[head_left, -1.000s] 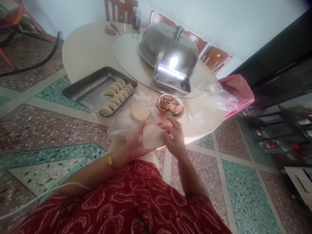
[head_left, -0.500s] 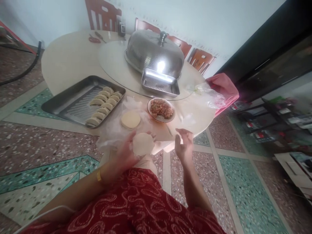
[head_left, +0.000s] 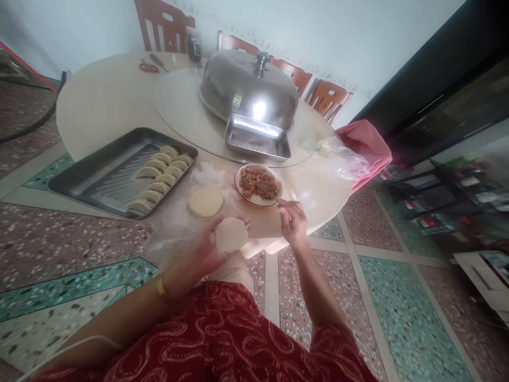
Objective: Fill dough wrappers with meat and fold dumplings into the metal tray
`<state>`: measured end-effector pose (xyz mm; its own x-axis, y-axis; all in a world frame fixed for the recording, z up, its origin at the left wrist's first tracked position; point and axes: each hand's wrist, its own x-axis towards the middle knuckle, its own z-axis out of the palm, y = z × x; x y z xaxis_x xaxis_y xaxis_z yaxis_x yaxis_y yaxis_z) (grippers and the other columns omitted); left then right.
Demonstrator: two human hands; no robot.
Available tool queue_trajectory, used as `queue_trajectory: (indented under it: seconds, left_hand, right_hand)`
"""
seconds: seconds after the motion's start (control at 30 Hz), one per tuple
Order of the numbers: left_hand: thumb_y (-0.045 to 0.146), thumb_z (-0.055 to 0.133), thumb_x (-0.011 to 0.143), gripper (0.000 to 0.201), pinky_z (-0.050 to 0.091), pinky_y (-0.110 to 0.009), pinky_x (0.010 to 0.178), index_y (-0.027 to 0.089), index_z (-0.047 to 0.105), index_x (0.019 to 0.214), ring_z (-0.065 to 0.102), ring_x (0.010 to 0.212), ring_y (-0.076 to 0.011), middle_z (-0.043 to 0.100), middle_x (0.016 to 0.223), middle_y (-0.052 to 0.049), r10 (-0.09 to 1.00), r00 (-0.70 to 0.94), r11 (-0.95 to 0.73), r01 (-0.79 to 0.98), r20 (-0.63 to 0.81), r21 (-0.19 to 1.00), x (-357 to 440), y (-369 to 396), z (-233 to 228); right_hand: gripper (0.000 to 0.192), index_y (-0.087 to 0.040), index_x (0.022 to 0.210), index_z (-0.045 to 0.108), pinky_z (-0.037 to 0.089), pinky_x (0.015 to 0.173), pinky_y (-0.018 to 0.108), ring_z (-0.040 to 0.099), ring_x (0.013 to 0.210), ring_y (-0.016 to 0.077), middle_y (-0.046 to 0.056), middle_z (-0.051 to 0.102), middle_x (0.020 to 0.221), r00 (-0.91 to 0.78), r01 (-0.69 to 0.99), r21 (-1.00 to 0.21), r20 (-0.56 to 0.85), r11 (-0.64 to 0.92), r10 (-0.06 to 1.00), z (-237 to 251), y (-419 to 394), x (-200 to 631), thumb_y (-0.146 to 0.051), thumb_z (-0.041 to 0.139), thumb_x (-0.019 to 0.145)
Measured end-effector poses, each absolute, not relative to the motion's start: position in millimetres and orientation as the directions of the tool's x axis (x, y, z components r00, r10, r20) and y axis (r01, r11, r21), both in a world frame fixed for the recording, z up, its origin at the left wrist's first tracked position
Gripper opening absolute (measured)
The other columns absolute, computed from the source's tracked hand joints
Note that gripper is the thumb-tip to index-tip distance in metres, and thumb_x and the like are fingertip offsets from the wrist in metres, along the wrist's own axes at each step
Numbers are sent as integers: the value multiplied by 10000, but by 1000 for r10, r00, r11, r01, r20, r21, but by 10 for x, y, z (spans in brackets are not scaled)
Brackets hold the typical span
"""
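Now the right hand (head_left: 293, 220) has reached the filling bowl (head_left: 258, 184), gripping a utensil; left hand (head_left: 207, 249) cups an unfilled wrapper (head_left: 231, 234) — nine dumplings (head_left: 157, 178) fill the tray (head_left: 79, 178).

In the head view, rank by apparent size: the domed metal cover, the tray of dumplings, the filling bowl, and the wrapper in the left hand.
1. tray of dumplings
2. domed metal cover, farther away, so the top two are unsure
3. filling bowl
4. wrapper on the left hand
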<state>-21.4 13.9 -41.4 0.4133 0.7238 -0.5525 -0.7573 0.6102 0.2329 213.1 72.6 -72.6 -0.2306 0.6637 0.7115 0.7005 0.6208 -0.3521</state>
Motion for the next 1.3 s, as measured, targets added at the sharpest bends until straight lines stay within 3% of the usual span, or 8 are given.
queue_trajectory:
  seconds: [0.13, 0.27, 0.53, 0.83, 0.97, 1.17, 1.3]
  left_hand:
    - [293, 565, 890, 362, 592, -358, 783, 72, 629, 1169, 728, 902, -264, 739, 1042, -172, 722, 445, 629, -740, -530, 236, -213, 166, -428]
    - [282, 527, 913, 309, 587, -383, 842, 80, 641, 1117, 724, 945, -271, 745, 1015, -164, 714, 415, 615, -757, -565, 221, -213, 190, -362]
    - [286, 506, 924, 428, 586, -363, 869, 36, 593, 1260, 720, 988, -279, 739, 1060, -185, 704, 440, 636, -739, -557, 220, -236, 209, -339]
    - [316, 600, 870, 436, 590, -402, 871, 45, 639, 1209, 706, 1016, -320, 732, 1068, -199, 734, 454, 619, -753, -506, 223, -287, 188, -476]
    - [332, 604, 870, 450, 584, -411, 889, 49, 631, 1220, 694, 1046, -327, 733, 1071, -196, 735, 478, 630, -744, -480, 223, -272, 182, -535]
    - [357, 579, 889, 484, 574, -406, 909, 54, 596, 1266, 684, 1082, -325, 727, 1092, -199, 713, 537, 670, -711, -451, 213, -284, 163, -638]
    - [352, 571, 898, 489, 572, -398, 920, 76, 570, 1301, 689, 1076, -307, 727, 1099, -190, 719, 534, 663, -720, -446, 206, -324, 150, -662]
  right_hand:
    - [318, -240, 1142, 670, 557, 779, 410, 648, 889, 233, 81, 752, 939, -212, 682, -400, 694, 613, 688, -648, 849, 2098, -388, 427, 1000]
    - [338, -240, 1072, 691, 572, 786, 406, 667, 905, 224, 76, 762, 949, -219, 664, -433, 666, 609, 713, -692, 858, 2035, -408, 406, 1004]
    - [317, -247, 986, 704, 570, 782, 403, 677, 879, 216, 56, 767, 912, -232, 646, -482, 614, 592, 754, -666, 744, 2102, -408, 431, 996]
    - [231, -277, 928, 722, 546, 831, 434, 686, 856, 212, 30, 771, 872, -427, 552, -456, 564, 698, 707, -519, 967, 2079, -422, 544, 947]
    - [202, -294, 982, 713, 551, 822, 431, 682, 894, 214, 23, 772, 905, -407, 559, -461, 571, 689, 713, -449, 1009, 2107, -400, 545, 951]
    - [399, -220, 984, 705, 519, 929, 459, 680, 934, 237, 84, 770, 955, -339, 634, -433, 588, 640, 734, -486, 1236, 1803, -475, 399, 991]
    - [467, -208, 950, 708, 533, 910, 442, 689, 956, 244, 89, 766, 934, -326, 637, -461, 565, 618, 758, -483, 1289, 1734, -522, 365, 989]
